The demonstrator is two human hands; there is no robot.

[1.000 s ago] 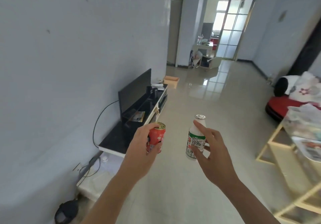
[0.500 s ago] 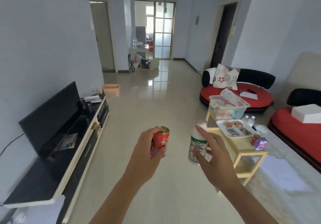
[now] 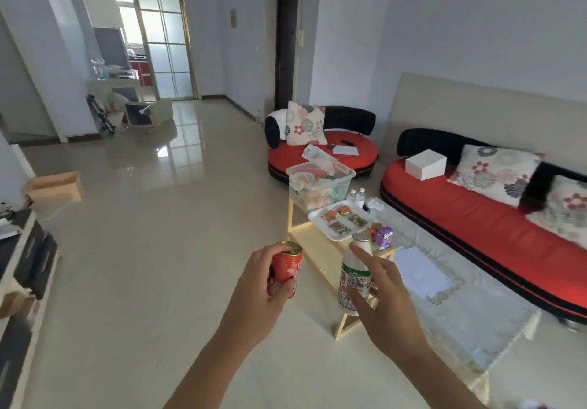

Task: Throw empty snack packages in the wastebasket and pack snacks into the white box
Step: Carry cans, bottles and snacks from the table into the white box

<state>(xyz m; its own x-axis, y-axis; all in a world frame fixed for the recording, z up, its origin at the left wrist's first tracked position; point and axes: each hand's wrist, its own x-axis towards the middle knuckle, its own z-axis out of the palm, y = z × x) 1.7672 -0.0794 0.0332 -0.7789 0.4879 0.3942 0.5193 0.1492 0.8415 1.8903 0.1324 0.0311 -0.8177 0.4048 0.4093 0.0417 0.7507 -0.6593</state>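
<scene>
My left hand grips a red drink can, held upright in front of me. A white plastic bottle with a green label is held upright by my right hand, fingers wrapped round its body. Ahead on the low wooden table stands a clear plastic bin of snacks, and nearer me a white tray with snack pieces in compartments. A purple packet sits at the table's near right corner. The white box lies on the long red sofa.
A round red seat with a flowered cushion stands behind the table. A pale rug lies between table and sofa. A TV stand runs along the left edge, with a cardboard box on the floor.
The view has swung right from the TV wall to the table and sofas. Both hands still hold the can and the bottle in front of me.
</scene>
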